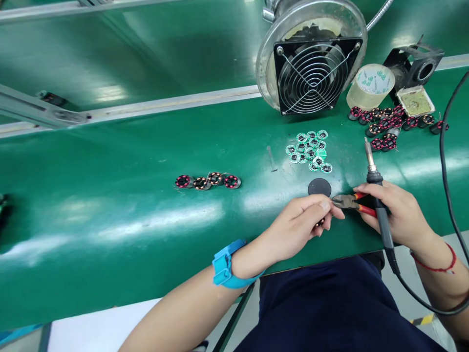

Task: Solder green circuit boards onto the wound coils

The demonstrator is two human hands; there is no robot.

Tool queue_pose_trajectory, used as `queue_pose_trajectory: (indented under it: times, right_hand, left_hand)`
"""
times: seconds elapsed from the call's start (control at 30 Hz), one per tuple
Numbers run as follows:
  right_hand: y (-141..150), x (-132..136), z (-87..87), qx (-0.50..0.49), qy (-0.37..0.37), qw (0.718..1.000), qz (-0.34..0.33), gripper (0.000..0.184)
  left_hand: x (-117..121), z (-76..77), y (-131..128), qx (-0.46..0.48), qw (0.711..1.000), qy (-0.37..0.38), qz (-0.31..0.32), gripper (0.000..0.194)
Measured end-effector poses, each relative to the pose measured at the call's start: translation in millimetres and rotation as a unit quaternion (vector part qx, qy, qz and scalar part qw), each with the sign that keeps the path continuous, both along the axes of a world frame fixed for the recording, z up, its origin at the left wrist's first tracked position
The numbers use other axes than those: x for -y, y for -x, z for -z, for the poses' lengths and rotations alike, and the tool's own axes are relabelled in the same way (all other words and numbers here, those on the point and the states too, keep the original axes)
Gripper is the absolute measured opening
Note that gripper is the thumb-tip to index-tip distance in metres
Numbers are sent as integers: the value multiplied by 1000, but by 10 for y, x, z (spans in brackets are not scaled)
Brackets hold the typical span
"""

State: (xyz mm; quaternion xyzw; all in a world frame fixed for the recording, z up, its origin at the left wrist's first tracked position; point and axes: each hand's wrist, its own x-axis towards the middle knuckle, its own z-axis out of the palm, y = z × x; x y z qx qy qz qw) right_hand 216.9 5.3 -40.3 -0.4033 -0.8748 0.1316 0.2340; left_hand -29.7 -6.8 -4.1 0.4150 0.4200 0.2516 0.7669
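My left hand [306,220] is closed around a small wound motor coil [320,222], mostly hidden by the fingers. In my right hand [405,212] are red-handled cutting pliers [367,210], their jaws right at my left fingertips. A soldering iron [383,220] with a grey grip is also held in the right hand, its tip pointing up and away from me. Just beyond my left fingers lies a black round disc [319,187]. Past it is a loose cluster of small round green circuit boards [310,153].
Several wound coils [208,181] stand in a row at left; more coils [384,122] sit at right. Behind are a fan [313,78], a tape roll [371,85], a soldering sponge tray [415,101] and a black iron stand [417,63]. The iron's cable [445,161] loops down the right side.
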Motion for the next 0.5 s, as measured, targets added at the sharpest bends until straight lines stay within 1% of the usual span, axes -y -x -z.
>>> queue_pose_trajectory:
  times: [0.13,0.3,0.5]
  right_hand:
    - [-7,-2,-4,14,-19,1000,-6,33]
    - [5,12,-17,12,-26,1000,-5,30]
    - [-25,55,19,5,-16,1000,21,35]
  left_hand:
    - [-7,-2,1,-15,1000,-24,6,31]
    - [-13,-8,8,-16,999,-32,17,30]
    - [-9,-4,6,2,1000,-10,-2,30]
